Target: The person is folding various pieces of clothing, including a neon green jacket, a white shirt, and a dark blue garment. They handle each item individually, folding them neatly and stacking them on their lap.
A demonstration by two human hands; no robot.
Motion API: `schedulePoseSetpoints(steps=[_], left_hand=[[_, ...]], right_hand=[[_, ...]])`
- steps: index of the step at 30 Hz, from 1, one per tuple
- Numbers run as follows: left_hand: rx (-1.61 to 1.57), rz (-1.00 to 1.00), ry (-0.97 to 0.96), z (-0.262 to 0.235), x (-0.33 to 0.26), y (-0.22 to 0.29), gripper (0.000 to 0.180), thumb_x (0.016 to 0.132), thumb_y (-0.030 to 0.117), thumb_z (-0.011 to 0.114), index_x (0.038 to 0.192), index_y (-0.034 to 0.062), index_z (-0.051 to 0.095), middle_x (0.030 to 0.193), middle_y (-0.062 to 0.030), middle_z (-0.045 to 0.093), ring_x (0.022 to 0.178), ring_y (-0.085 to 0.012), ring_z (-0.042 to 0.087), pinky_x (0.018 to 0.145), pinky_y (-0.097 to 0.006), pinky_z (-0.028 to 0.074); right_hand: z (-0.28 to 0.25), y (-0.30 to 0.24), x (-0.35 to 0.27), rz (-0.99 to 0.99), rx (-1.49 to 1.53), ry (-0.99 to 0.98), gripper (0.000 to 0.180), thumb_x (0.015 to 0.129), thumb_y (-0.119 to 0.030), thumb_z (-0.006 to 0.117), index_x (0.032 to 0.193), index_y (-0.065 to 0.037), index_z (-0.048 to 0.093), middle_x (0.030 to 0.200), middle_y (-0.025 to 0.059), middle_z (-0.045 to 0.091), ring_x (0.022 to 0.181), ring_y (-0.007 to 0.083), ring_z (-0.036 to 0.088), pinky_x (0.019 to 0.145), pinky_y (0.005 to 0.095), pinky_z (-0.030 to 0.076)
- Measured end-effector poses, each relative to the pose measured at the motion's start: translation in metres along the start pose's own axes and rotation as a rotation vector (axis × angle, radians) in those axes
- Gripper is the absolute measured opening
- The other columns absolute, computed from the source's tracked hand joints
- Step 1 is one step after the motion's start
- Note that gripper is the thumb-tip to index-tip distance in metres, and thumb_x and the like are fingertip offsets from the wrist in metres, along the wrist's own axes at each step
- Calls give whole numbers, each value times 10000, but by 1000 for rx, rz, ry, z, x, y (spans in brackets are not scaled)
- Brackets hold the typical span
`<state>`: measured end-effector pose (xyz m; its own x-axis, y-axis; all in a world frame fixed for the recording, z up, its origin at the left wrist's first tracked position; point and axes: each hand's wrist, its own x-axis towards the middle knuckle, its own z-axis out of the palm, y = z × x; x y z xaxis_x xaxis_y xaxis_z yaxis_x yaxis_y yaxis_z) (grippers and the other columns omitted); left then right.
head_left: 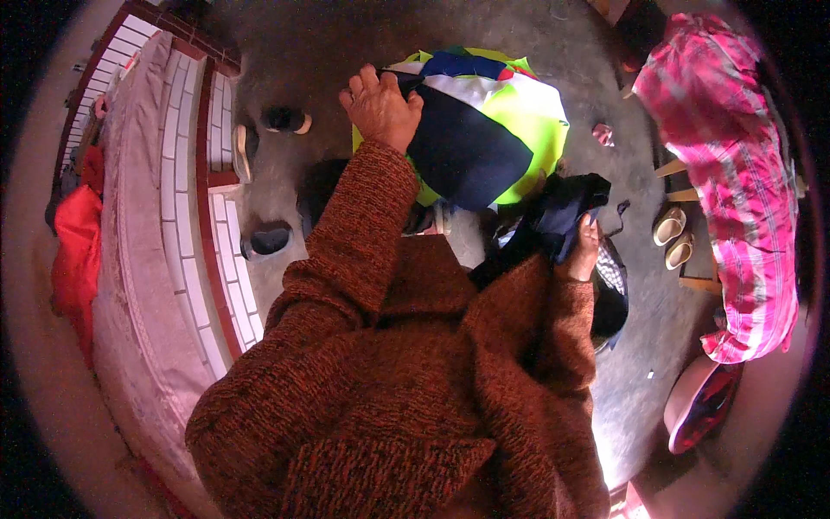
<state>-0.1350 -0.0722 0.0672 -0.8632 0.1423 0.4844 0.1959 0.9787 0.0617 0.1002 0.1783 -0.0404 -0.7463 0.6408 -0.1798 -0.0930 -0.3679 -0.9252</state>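
My left hand (pixel 383 108) lies on the left edge of a rounded thing covered in patchwork cloth (pixel 471 143), with panels of neon yellow, navy and white. Its fingers are spread and point away from me. Lower and to the right, my right hand (pixel 584 249) has its fingers closed on a dark cloth (pixel 566 201), bunched and partly navy. The cloth hangs beside the patchwork, and part of it is hidden behind my brown knitted sleeve. What lies under the patchwork is hidden.
Slippers (pixel 268 240) lie on the grey floor by the white-tiled ledge at left. Beige shoes (pixel 673 238) stand at right near a seat draped in pink checked cloth (pixel 726 156). A pink basin (pixel 689 406) is at the lower right. Red cloth (pixel 78 251) hangs at far left.
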Motion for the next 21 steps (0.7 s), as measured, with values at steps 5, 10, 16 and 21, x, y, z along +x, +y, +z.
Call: schedulePoseSetpoints(steps=[5,10,16,21], left_hand=[[40,107,40,11,9,-6,271,754,292,622,874,53,666,976,-107,556,995,-276,494,878,-439,354],[-774,-59,-82,0,20,-4,237,800,255,591,856,33,653,831,-125,620,739,-274,584,701,-370,449],[-1965,-348,-316,-71,28,40,85,850,132,597,910,88,638,829,29,629,665,-72,563,592,-214,439],[-2264,-395,-480,-98,43,76,62,818,111,671,827,124,611,692,39,547,600,-64,514,520,-181,427]], right_hand=[[-27,26,11,-185,-361,-63,404,955,-233,464,1286,-4,434,1239,98,510,1096,198,505,944,305,404],[-3,1,-2,27,21,-43,400,946,-250,476,1268,-13,463,1222,87,521,1091,193,503,950,313,395],[-5,10,0,-17,212,-94,354,942,-254,484,1217,-32,503,1148,53,558,1024,186,535,922,329,415],[-7,12,0,20,199,-129,430,916,-262,521,1269,-30,439,1175,82,553,1054,212,538,943,353,420]])
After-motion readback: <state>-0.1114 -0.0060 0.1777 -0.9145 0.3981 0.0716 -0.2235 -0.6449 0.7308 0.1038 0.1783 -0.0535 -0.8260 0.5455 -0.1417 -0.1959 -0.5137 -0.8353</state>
